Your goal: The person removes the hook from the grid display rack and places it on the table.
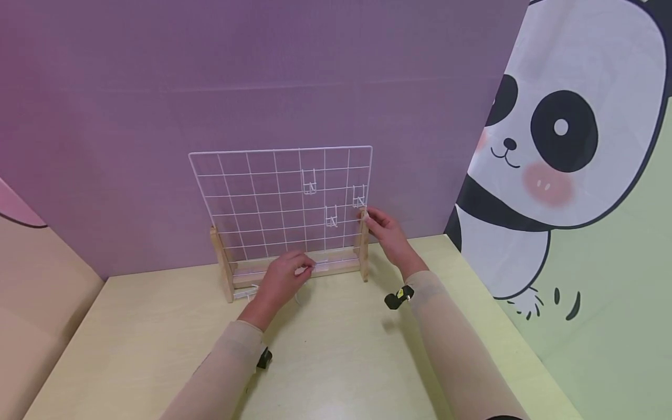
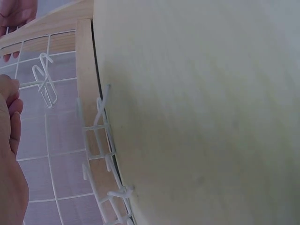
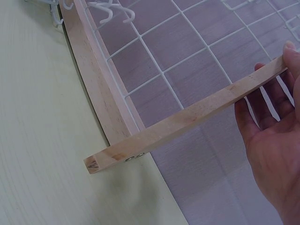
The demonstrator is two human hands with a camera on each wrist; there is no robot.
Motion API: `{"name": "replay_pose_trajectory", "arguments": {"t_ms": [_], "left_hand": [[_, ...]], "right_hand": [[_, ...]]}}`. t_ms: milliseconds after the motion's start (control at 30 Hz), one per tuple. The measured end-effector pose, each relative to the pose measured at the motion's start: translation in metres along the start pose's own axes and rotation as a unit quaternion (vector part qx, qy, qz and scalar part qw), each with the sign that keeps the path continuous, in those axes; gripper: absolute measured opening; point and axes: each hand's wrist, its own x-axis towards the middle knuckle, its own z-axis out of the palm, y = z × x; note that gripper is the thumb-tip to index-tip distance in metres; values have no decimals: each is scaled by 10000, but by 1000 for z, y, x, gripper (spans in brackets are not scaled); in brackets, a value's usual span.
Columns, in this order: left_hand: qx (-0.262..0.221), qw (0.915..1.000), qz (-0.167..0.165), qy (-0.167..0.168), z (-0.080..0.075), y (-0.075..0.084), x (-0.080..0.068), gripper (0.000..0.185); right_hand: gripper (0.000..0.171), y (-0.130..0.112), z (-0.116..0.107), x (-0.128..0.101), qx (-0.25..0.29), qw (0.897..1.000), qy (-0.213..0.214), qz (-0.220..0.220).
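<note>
White wire grid panel (image 1: 280, 201) stands upright in a wooden base (image 1: 294, 267) at the back of the pale surface (image 1: 336, 350), right against the purple wall, so it stays put on its own. Right hand (image 1: 385, 230) has its fingers curled round the top of the right wooden post (image 1: 363, 248), looks like it's steadying the frame. Left hand (image 1: 283, 279) is down at the base rail, fingertips pinched on a small white hook (image 1: 310, 268). Three more hooks (image 1: 332, 217) already hang on the grid, and spares (image 2: 101, 136) lie by the base.
</note>
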Motion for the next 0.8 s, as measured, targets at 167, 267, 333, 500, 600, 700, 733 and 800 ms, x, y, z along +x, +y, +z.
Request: {"name": "replay_pose_trajectory", "arguments": {"t_ms": [167,267,333,500,600,700,733,800], "left_hand": [[31,9999,-82,-134,3,-2,-1,9],[20,9999,-76,-154,3,-2,-1,9],[46,9998,-64,-169,4,-2,-1,10],[101,9994,-86,-323,4,-1,-1,9],[128,9986,-191,-479,4,0,-1,10],[160,9977,-247,-612,6,-1,0,9],[163,9974,-243,-653,6,-1,1,9],[194,9970,-212,-717,7,-3,1,9]], "right_hand": [[39,-1,0,-1,-50,10000,17,39],[39,-2,1,-2,-40,10000,6,12],[39,-2,1,-2,-52,10000,-2,-2],[40,-1,0,-2,-137,9999,34,52],[41,-1,0,-2,-140,9999,45,62],[40,-1,0,-2,-99,9999,42,30],[40,-1,0,-2,-92,9999,47,25],[39,-1,0,-2,-93,9999,46,13]]}}
